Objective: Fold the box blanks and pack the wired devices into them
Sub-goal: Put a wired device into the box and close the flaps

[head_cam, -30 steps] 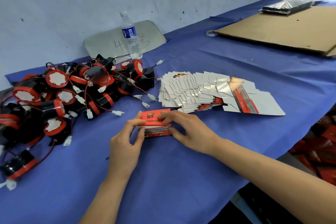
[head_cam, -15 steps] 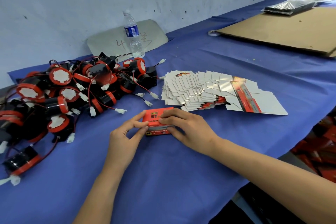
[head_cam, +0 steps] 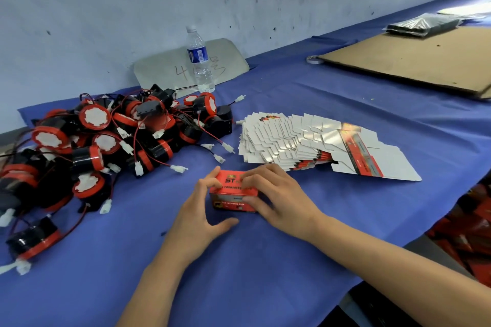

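- My left hand (head_cam: 198, 216) braces the red box (head_cam: 233, 191) at its 9 o'clock end, fingers half-curled.
- My right hand (head_cam: 279, 199) clamps top and front; press flap square, avoid crushing.

Bottle: we see a water bottle (head_cam: 199, 61) standing upright by the wall.
Cardboard: our brown sheet (head_cam: 414, 61) lies flat, far right.

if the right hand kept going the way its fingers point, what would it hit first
The right hand points left across the red box it already rests on; past that, probably the left hand, then the wired devices.
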Demonstrator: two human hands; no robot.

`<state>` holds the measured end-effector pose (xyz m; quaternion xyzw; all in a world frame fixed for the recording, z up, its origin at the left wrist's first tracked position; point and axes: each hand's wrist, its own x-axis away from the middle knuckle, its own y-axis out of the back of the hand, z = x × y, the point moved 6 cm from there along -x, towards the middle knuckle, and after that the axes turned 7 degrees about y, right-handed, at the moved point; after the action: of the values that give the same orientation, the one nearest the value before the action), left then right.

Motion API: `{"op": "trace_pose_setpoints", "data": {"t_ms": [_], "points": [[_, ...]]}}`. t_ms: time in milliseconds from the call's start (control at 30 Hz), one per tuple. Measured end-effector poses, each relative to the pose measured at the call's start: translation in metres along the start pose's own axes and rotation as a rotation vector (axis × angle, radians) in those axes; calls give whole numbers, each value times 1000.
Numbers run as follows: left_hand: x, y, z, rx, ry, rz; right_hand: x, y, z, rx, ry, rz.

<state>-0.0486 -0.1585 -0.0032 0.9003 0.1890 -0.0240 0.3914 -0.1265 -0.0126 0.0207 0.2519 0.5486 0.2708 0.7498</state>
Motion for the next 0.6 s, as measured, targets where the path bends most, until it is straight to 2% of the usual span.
{"op": "trace_pose_setpoints", "data": {"t_ms": [200, 400, 600], "points": [[7, 6, -18, 133, 22, -133, 4, 16, -16, -323, -284, -161], [14, -7, -36, 268, 24, -129, 7, 22, -6, -263, -232, -246], [9, -20, -37, 397, 70, -9, 6, 19, -18, -340, -343, -253]]}}
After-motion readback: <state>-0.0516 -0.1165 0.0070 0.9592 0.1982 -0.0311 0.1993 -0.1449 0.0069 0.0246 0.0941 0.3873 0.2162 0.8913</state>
